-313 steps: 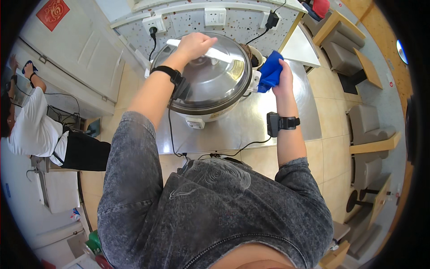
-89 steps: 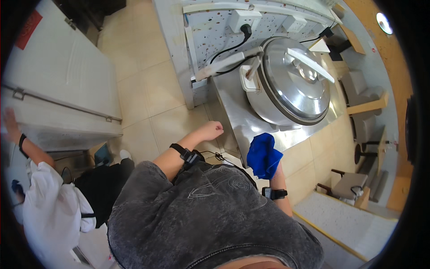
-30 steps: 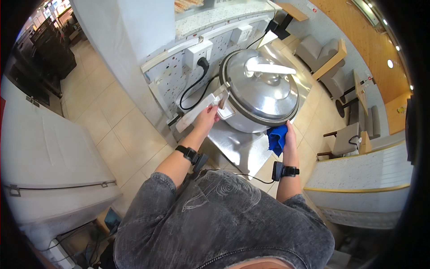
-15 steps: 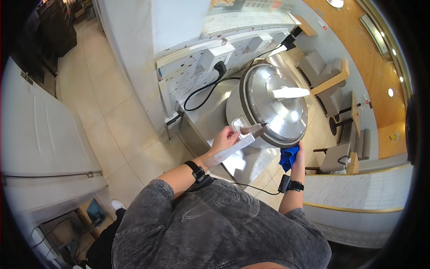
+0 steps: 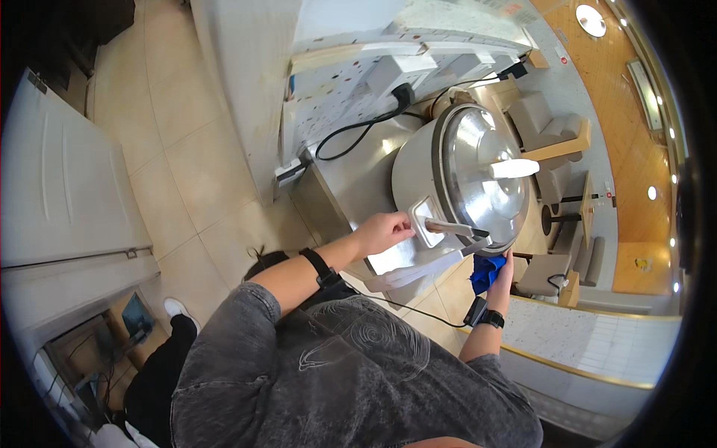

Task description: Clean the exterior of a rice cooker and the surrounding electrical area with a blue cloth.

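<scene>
Head view: metal-lidded cooker [image 5: 420, 166] just beyond my left hand [image 5: 384, 233], grip unclear; right hand [image 5: 506, 273] clamped on blue cloth [image 5: 485, 275].

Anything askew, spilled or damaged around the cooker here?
A long white piece slants out beside the side handle of the cooker, oddly jutting past its round body; whether it is loose or attached, I cannot tell. No spill or damage shows.

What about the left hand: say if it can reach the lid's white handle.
Probably yes: nothing covers the white handle, and the left hand is nearby, beside the side handle of the rice cooker; it must reach over the lid.
</scene>
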A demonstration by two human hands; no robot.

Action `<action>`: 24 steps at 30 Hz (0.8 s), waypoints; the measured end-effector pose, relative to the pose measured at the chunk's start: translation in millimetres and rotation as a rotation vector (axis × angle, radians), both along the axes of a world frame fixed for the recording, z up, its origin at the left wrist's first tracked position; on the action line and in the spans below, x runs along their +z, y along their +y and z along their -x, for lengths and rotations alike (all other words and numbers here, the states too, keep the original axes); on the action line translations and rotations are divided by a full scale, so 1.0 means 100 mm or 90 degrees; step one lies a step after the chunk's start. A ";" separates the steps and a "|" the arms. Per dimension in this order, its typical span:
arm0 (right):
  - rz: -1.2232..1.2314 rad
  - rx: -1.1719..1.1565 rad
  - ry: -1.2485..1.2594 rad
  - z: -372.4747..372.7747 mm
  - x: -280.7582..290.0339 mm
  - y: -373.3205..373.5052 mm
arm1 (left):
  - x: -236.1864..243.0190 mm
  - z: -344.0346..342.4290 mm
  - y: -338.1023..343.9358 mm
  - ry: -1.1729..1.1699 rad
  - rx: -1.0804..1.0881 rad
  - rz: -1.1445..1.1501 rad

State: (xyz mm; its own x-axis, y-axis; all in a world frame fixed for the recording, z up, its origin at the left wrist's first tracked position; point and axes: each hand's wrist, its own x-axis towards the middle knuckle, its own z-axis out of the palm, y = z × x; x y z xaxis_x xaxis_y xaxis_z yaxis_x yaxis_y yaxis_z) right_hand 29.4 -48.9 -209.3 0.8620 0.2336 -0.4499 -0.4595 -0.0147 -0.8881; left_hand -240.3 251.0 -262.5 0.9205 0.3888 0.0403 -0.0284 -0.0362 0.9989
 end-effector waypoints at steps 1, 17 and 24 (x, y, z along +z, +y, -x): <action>-0.023 -0.020 0.008 0.02 -0.04 -0.08 | 0.01 0.05 0.07 0.030 -0.052 -0.050; 0.165 -0.055 -0.643 2.95 2.52 1.60 | 0.60 1.06 1.31 0.021 -0.014 -0.195; 0.097 0.084 -0.577 3.25 1.51 3.01 | 1.04 1.24 1.38 -0.202 -0.215 0.139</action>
State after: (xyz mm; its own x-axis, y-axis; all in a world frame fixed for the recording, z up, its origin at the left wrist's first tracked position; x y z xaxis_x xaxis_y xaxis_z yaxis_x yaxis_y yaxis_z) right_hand -295.9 252.4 -58.8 0.8698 0.3484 0.3494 0.4235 -0.1639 -0.8909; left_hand -363.9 388.9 -158.1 0.9519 0.1019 0.2889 -0.3052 0.2360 0.9226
